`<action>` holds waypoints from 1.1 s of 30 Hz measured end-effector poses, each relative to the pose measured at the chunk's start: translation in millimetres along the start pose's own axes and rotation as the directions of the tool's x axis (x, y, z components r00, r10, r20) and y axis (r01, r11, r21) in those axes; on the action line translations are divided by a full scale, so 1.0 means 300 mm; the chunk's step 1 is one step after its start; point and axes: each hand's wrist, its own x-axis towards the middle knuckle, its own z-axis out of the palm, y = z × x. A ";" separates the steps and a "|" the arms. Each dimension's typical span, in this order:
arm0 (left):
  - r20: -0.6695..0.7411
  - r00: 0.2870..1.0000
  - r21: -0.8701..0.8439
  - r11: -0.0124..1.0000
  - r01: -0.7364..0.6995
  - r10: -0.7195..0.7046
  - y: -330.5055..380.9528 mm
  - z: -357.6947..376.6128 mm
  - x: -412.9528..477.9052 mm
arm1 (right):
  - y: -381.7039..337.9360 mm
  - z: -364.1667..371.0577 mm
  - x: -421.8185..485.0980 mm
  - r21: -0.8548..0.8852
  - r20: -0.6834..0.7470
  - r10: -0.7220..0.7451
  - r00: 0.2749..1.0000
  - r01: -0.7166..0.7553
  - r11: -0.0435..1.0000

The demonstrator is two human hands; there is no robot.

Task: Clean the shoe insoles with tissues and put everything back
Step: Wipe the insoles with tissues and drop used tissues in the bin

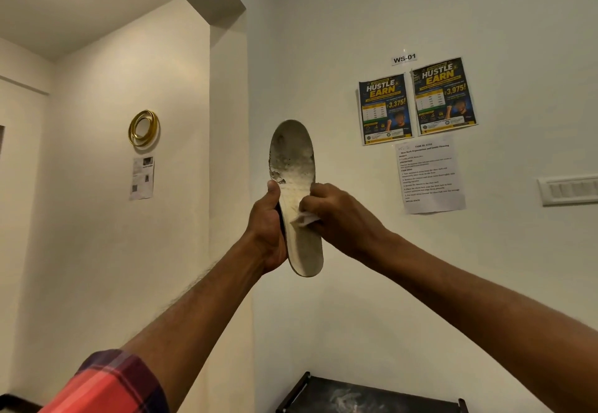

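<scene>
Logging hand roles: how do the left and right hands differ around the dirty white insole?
The left hand grips the dirty white insole by its edge, thumb upward; the right hand presses a crumpled white tissue against its face. A red plaid sleeve shows on the left arm, none on the right. Both work on the insole.

Open air above the dark flat shelf top (pixel 372 395)
The white painted wall (pixel 356 283) is blocking the way behind.

The tissue (pixel 304 218) is mostly hidden inside the right hand (pixel 335 215); the dark shelf (pixel 372 396) is cut by the bottom edge.
</scene>
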 end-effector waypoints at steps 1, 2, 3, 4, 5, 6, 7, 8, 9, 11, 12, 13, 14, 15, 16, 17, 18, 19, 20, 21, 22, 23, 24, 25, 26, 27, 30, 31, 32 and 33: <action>0.004 1.000 -0.012 1.000 0.001 -0.001 0.000 -0.002 -0.001 | -0.005 -0.004 0.003 -0.002 0.013 -0.024 1.000 0.024 1.000; 0.012 1.000 -0.028 1.000 0.008 -0.008 0.002 -0.002 -0.004 | 0.003 -0.011 0.009 0.002 -0.005 -0.009 1.000 0.009 1.000; 0.024 1.000 -0.044 0.999 0.020 -0.019 0.003 -0.001 -0.006 | 0.018 -0.020 0.016 0.010 -0.053 0.029 0.998 -0.028 1.000; 0.040 0.999 -0.057 0.998 0.036 -0.033 0.005 0.002 -0.008 | 0.030 -0.029 0.022 0.012 -0.101 0.070 0.992 -0.069 0.998; 0.052 0.998 -0.055 0.998 0.042 -0.039 0.003 0.005 -0.007 | 0.034 -0.034 0.025 0.007 -0.123 0.093 0.988 -0.093 0.996; 0.061 0.997 -0.046 0.998 0.040 -0.037 0.003 0.010 -0.006 | 0.030 -0.035 0.024 -0.003 -0.113 0.089 0.990 -0.090 0.996; 0.066 0.997 -0.040 0.999 0.035 -0.033 0.003 0.012 -0.005 | 0.022 -0.033 0.023 -0.018 -0.076 0.060 0.995 -0.062 0.998; 0.069 0.997 -0.044 0.998 0.037 -0.034 0.004 0.015 -0.006 | 0.014 -0.033 0.020 -0.023 -0.032 0.024 0.999 -0.025 0.999; 0.070 0.997 -0.051 0.998 0.039 -0.036 0.005 0.016 -0.007 | 0.012 -0.035 0.019 -0.019 -0.017 0.005 1.000 -0.005 1.000; 0.076 0.996 -0.061 0.997 0.048 -0.044 0.007 0.020 -0.011 | 0.040 -0.044 0.031 -0.007 -0.093 0.060 0.994 -0.061 0.998; 0.083 0.995 -0.063 0.996 0.056 -0.051 0.006 0.023 -0.013 | 0.054 -0.054 0.035 0.001 -0.140 0.103 0.985 -0.103 0.995; 0.091 0.994 -0.061 0.996 0.060 -0.055 0.003 0.026 -0.013 | 0.060 -0.060 0.039 0.004 -0.159 0.126 0.979 -0.127 0.992; 0.097 0.994 -0.057 0.997 0.061 -0.056 0.002 0.030 -0.011 | 0.057 -0.063 0.040 -0.004 -0.145 0.119 0.982 -0.121 0.993; 0.099 0.994 -0.052 0.997 0.058 -0.053 0.001 0.034 -0.009 | 0.050 -0.064 0.039 -0.020 -0.108 0.083 0.991 -0.085 0.996; 0.098 0.994 -0.048 0.997 0.055 -0.050 0.001 0.038 -0.010 | 0.043 -0.067 0.036 -0.031 -0.070 0.034 0.997 -0.036 0.999; 0.096 0.994 -0.045 0.998 0.054 -0.050 0.003 0.038 -0.011 | 0.044 -0.070 0.037 -0.032 -0.056 0.007 0.998 -0.009 0.999; 0.098 0.994 -0.043 0.997 0.058 -0.054 0.004 0.039 -0.012 | 0.055 -0.075 0.042 -0.030 -0.076 0.019 0.997 -0.022 0.999; 0.102 0.993 -0.041 0.997 0.065 -0.060 0.004 0.041 -0.013 | 0.073 -0.080 0.050 -0.024 -0.122 0.059 0.991 -0.062 0.998; 0.107 0.992 -0.038 0.997 0.072 -0.067 0.003 0.043 -0.014 | 0.088 -0.086 0.056 -0.015 -0.165 0.100 0.981 -0.104 0.994; 0.111 0.991 -0.034 0.997 0.076 -0.072 0.001 0.045 -0.014 | 0.098 -0.089 0.059 -0.010 -0.184 0.122 0.975 -0.125 0.992; 0.114 0.991 -0.030 0.997 0.078 -0.074 0.001 0.048 -0.014 | 0.102 -0.089 0.061 -0.015 -0.175 0.116 0.978 -0.120 0.993; 0.115 0.991 -0.030 0.997 0.078 -0.074 0.002 0.051 -0.014 | 0.100 -0.088 0.060 -0.026 -0.147 0.086 0.985 -0.091 0.996; 0.115 0.991 -0.034 0.996 0.079 -0.075 0.005 0.053 -0.015 | 0.098 -0.088 0.059 -0.036 -0.120 0.052 0.991 -0.056 0.998; 0.117 0.990 -0.035 0.996 0.084 -0.079 0.007 0.053 -0.016 | 0.101 -0.087 0.059 -0.038 -0.117 0.042 0.992 -0.046 0.998; 0.120 0.989 -0.034 0.995 0.089 -0.084 0.008 0.053 -0.017 | 0.111 -0.090 0.061 -0.033 -0.139 0.065 0.988 -0.070 0.997; 0.124 0.988 -0.031 0.995 0.094 -0.089 0.008 0.053 -0.019 | 0.120 -0.094 0.063 -0.021 -0.174 0.098 0.980 -0.103 0.994; 0.133 0.987 -0.024 0.995 0.098 -0.094 0.006 0.056 -0.021 | 0.110 -0.097 0.060 -0.016 -0.131 0.070 0.989 -0.073 0.997; 0.131 0.987 -0.028 0.995 0.099 -0.094 0.007 0.057 -0.024 | 0.099 -0.096 0.058 -0.017 -0.089 0.020 0.996 -0.021 1.000; 0.130 0.987 -0.031 0.994 0.101 -0.096 0.009 0.057 -0.026 | 0.096 -0.095 0.059 -0.010 -0.073 -0.008 0.997 0.007 1.000; 0.132 0.986 -0.033 0.994 0.107 -0.102 0.011 0.057 -0.030 | 0.104 -0.095 0.066 -0.001 -0.096 0.005 0.995 -0.006 1.000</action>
